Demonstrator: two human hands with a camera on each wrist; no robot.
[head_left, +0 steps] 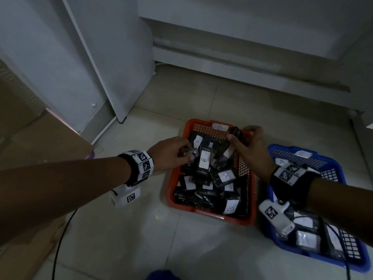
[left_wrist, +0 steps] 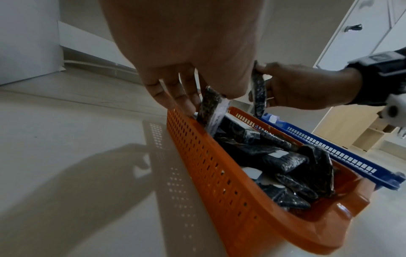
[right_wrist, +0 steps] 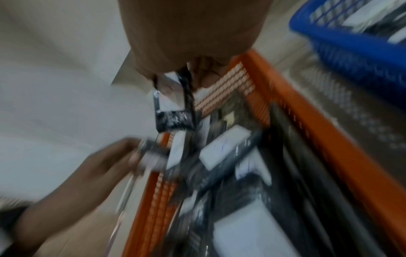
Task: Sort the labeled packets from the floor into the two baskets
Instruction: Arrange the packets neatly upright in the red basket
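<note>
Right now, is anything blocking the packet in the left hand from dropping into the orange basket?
Nothing visible. The left hand holds the packet just inside the orange basket wall, with only other packets piled below.

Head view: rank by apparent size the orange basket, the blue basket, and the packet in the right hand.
1. Orange perforated plastic basket, whole and largest in the head view.
2. Blue perforated plastic basket, somewhat smaller as seen; the right arm covers part of it, so this ranking is unsure.
3. Black plastic-wrapped packet pinched by the right hand, clearly smallest.
</note>
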